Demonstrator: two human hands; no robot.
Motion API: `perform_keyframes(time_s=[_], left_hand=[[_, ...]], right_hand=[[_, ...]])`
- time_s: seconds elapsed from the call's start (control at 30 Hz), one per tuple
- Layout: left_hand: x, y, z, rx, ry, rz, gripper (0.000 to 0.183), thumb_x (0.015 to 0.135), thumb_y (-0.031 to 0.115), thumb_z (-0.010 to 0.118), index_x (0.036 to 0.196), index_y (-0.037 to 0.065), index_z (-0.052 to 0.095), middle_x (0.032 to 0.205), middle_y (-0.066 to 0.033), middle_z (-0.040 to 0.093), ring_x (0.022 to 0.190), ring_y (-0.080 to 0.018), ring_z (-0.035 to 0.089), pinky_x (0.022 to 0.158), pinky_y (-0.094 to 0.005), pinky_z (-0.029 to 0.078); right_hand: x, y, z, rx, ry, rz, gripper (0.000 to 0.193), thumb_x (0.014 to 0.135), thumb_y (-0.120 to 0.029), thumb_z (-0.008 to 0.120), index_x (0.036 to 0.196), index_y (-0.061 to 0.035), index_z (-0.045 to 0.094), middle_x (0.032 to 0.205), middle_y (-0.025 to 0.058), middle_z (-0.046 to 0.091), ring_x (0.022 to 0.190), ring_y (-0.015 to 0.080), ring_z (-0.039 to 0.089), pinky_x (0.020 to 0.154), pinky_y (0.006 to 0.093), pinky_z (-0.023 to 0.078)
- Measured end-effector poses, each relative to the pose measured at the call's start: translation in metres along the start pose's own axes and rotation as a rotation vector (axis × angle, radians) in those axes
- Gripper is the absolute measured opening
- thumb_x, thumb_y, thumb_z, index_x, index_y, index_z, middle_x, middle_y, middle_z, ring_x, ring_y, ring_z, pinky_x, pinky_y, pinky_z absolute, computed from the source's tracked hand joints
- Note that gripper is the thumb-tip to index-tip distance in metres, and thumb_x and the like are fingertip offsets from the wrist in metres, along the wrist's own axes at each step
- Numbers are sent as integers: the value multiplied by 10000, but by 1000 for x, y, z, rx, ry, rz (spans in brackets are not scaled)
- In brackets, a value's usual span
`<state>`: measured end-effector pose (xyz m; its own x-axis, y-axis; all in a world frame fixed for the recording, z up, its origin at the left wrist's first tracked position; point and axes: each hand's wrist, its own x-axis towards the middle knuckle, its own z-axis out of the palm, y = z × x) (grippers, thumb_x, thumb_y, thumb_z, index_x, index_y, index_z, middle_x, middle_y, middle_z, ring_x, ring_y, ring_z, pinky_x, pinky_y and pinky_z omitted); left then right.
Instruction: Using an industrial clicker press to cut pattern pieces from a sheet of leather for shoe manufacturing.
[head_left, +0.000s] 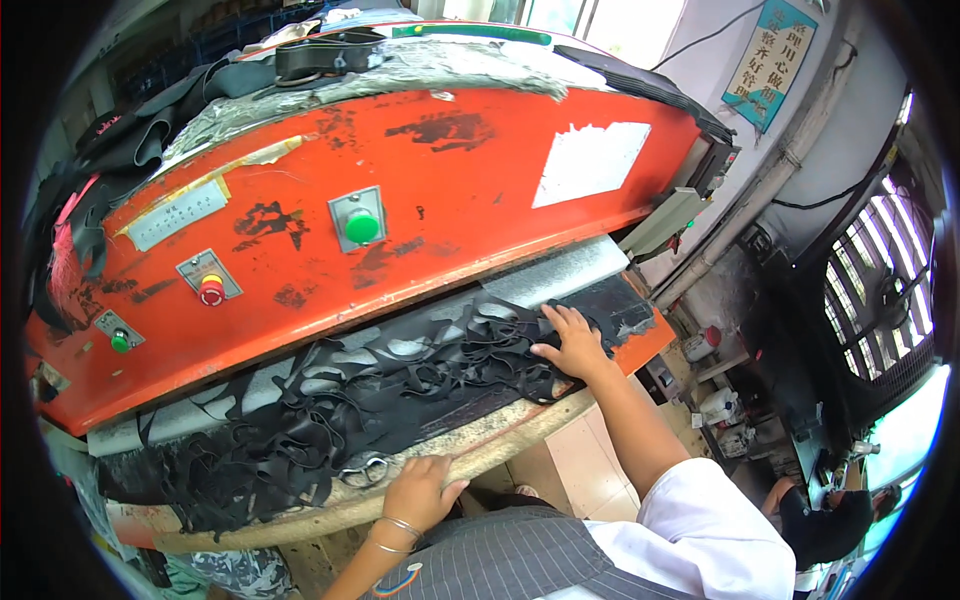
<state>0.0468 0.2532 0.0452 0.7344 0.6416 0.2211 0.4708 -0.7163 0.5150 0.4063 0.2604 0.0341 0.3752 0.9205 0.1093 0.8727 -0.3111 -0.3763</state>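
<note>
A tangled band of black cut-out scrap strips (300, 440), thin and leather-like, runs along the bed of a large orange press. My right hand (575, 345) lies on the right end of the heap with its fingers apart. At the front edge of the bed is my left hand (418, 492), two bangles on its wrist. Its thumb stands out from the fingers, and nothing shows in it; the fingertips are partly hidden. Just left of that hand, a small curved shiny piece (362, 470) sits among the strips; its kind is unclear.
The orange press front (440, 190) rises behind the bed, carrying a green button (361, 227) and a red stop button (211, 291). Pale padding (560, 272) shows under the scraps. Black material (140, 150) hangs at the upper left. Another person (835, 525) is at lower right.
</note>
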Motion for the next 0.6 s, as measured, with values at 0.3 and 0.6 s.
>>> perform_keyframes(time_s=[0.3,0.6], left_hand=[[4,47,58,155,344,-369,248,738,330,736,752,91,671,783,-71,622,807,-294,604,692,-404,500],[-18,127,87,241,391,-497,207,739,251,727,644,84,649,701,-72,597,725,-281,577,638,-400,459]], right_hand=[[-66,71,-33,-156,-255,-93,540,899,-550,523,1345,-246,521,1458,79,408,1346,306,376,1008,641,320],[-171,219,-174,387,-971,-309,396,879,-263,682,1227,-79,636,1349,144,550,1185,258,570,959,355,471]])
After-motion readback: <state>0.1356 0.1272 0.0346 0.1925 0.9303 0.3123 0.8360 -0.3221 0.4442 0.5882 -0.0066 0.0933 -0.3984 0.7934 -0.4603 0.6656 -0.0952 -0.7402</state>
